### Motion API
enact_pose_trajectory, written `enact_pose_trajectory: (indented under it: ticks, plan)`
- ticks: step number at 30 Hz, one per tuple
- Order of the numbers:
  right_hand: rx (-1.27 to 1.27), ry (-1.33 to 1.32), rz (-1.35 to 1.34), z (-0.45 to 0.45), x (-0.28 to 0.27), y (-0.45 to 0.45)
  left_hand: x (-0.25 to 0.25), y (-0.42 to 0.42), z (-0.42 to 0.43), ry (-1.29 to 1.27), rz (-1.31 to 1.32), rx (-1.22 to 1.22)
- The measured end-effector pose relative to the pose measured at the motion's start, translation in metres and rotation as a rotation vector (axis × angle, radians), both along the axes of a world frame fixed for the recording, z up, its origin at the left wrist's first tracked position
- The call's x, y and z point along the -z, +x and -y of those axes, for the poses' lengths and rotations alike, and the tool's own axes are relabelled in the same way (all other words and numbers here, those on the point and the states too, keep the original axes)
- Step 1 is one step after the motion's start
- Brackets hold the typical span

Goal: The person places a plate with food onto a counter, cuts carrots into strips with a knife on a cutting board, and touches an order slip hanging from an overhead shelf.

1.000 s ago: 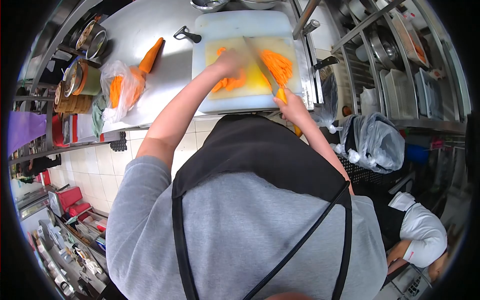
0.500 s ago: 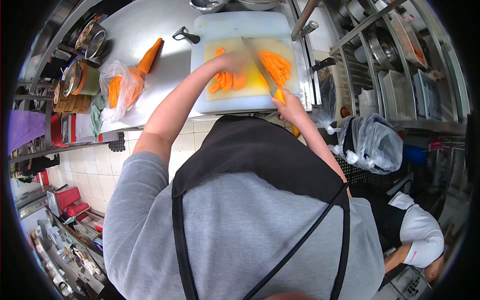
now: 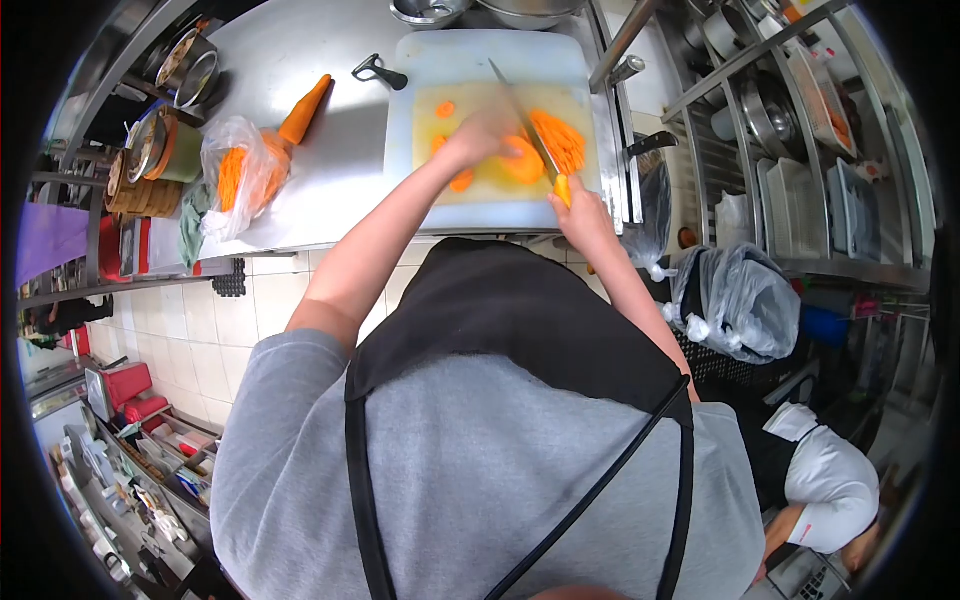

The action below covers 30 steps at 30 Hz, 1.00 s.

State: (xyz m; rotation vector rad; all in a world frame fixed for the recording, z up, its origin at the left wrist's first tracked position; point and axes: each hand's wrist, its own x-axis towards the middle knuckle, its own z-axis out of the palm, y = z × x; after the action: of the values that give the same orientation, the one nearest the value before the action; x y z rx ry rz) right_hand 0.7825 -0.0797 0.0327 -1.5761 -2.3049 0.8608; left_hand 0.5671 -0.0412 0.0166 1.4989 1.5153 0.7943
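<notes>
My right hand (image 3: 583, 218) is closed around the yellow handle of a kitchen knife (image 3: 533, 135). Its long blade slants away across the chopping board, between carrot slices (image 3: 524, 165) and a pile of carrot sticks (image 3: 558, 142). Over the slices, on the blade's left, is my left hand (image 3: 482, 138), its fingers smeared by motion, so their grip is unclear. Another round carrot slice (image 3: 445, 108) and several more lie to its left, partly behind the wrist. Everything rests on a yellowish cutting board (image 3: 490, 190) atop a larger pale blue-white one (image 3: 485, 48).
On the steel table (image 3: 335, 140) lie a black peeler (image 3: 382, 73), a whole carrot (image 3: 306, 110) and a plastic bag of carrot sticks (image 3: 240, 180). Metal bowls (image 3: 430, 10) stand behind the boards. Racks (image 3: 790, 180) line the right side; a co-worker (image 3: 830, 480) bends at lower right.
Carrot slices have shifted right, up against the knife blade, with my left hand over them. My right hand keeps hold of the knife. The view has moved slightly.
</notes>
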Motion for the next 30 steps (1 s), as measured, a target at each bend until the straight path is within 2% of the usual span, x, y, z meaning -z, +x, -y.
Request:
enact_pose_trajectory:
  ticks: [4, 6, 8, 10, 14, 17, 19, 20, 22, 23, 25, 28, 30]
  plan:
    - [0.03, 0.008, 0.054, -0.005, -0.013, -0.003, 0.023, 0.009, -0.019, 0.173, 0.052, -0.107]
    - [0.033, -0.014, 0.018, -0.009, -0.018, 0.002, 0.03, 0.011, -0.026, 0.138, 0.015, -0.138]
    - [0.037, -0.039, -0.02, -0.009, -0.023, 0.005, 0.024, 0.011, -0.023, 0.099, -0.025, -0.167]
    - [0.046, 0.044, -0.016, -0.007, -0.028, 0.006, 0.014, 0.009, -0.022, -0.004, -0.037, -0.159]
    - [0.08, 0.01, -0.052, -0.001, -0.026, 0.005, -0.016, -0.01, -0.011, 0.045, -0.078, -0.078]
    - [0.024, -0.005, -0.047, 0.01, -0.006, 0.001, -0.037, -0.007, 0.016, 0.016, -0.013, -0.019]
    - [-0.016, -0.008, -0.021, 0.015, 0.006, 0.0, -0.017, 0.001, 0.022, -0.048, -0.222, -0.123]
    - [-0.056, -0.007, 0.004, 0.017, 0.011, 0.0, -0.008, 0.003, 0.024, -0.05, -0.22, -0.124]
    - [-0.072, -0.017, 0.026, 0.018, 0.016, 0.001, 0.007, 0.006, 0.028, 0.184, -0.511, -0.15]
    - [-0.087, -0.002, 0.05, 0.018, 0.015, 0.002, 0.011, 0.005, 0.029, 0.18, -0.508, -0.154]
    - [-0.102, 0.012, 0.075, 0.017, 0.012, 0.002, 0.02, -0.003, 0.032, 0.436, -0.71, -0.105]
    - [-0.14, 0.008, 0.035, 0.016, 0.009, 0.002, 0.039, -0.005, 0.043, 0.35, -0.711, 0.038]
    - [-0.144, 0.008, 0.054, 0.016, 0.01, 0.001, 0.039, 0.001, 0.052, 0.388, -0.672, 0.038]
